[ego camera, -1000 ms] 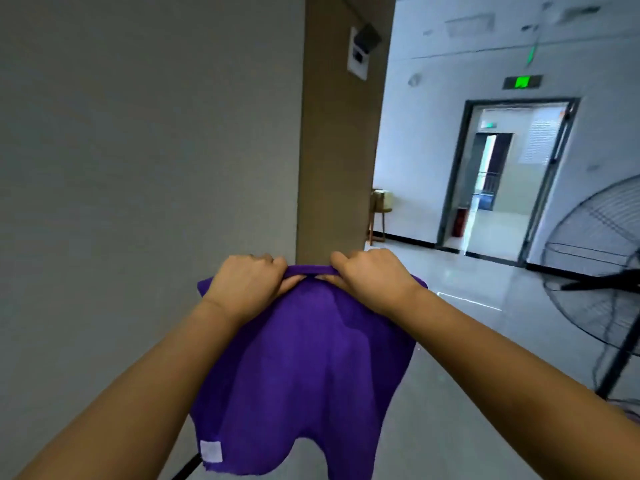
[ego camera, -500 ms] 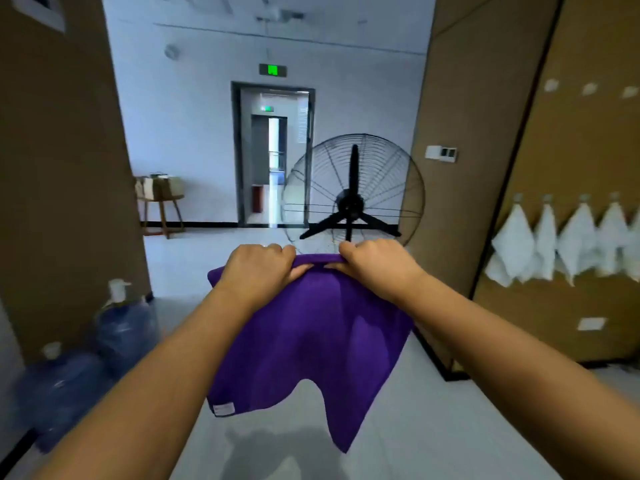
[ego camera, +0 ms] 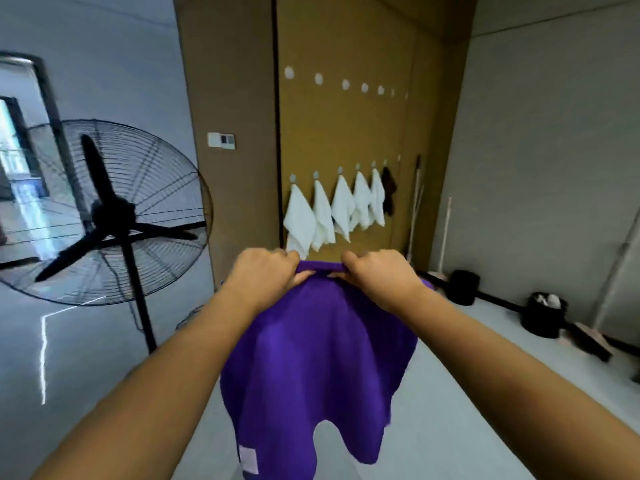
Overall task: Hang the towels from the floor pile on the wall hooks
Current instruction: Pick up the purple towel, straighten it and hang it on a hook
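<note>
Purple cloth: we hold one purple towel [ego camera: 318, 358] by its top edge, out in front of the chest, well short of the brown wall panel [ego camera: 346, 133].
Left grip: our left hand [ego camera: 263, 275] has its fingers curled over the top hem, pinching the fabric.
Right grip: our right hand [ego camera: 377, 271] pinches the same hem just beside the left, with a short taut band of cloth between the two.
Drape: below the hem the towel hangs free in loose folds, its lower edge scalloped, a pale label [ego camera: 248, 460] at the lower left corner.
Handling: we judge it light, soft and limp. It will not keep a shape, so the hem must stay bunched in the fingers until a hook takes it.
Where to hold: we keep the pinch at the top edge. A small gathered fold between the hands is, in our judgement, the part to feed over a hook.
Lower hooks: the white towels [ego camera: 332, 209] and one dark towel [ego camera: 388, 192] fill most of the lower row.
Upper hooks: the white hooks [ego camera: 318, 79] above carry nothing.
Surroundings: a black fan [ego camera: 110, 216] stands to the left, and black bins [ego camera: 543, 313] sit on the grey floor [ego camera: 467, 427] to the right.
</note>
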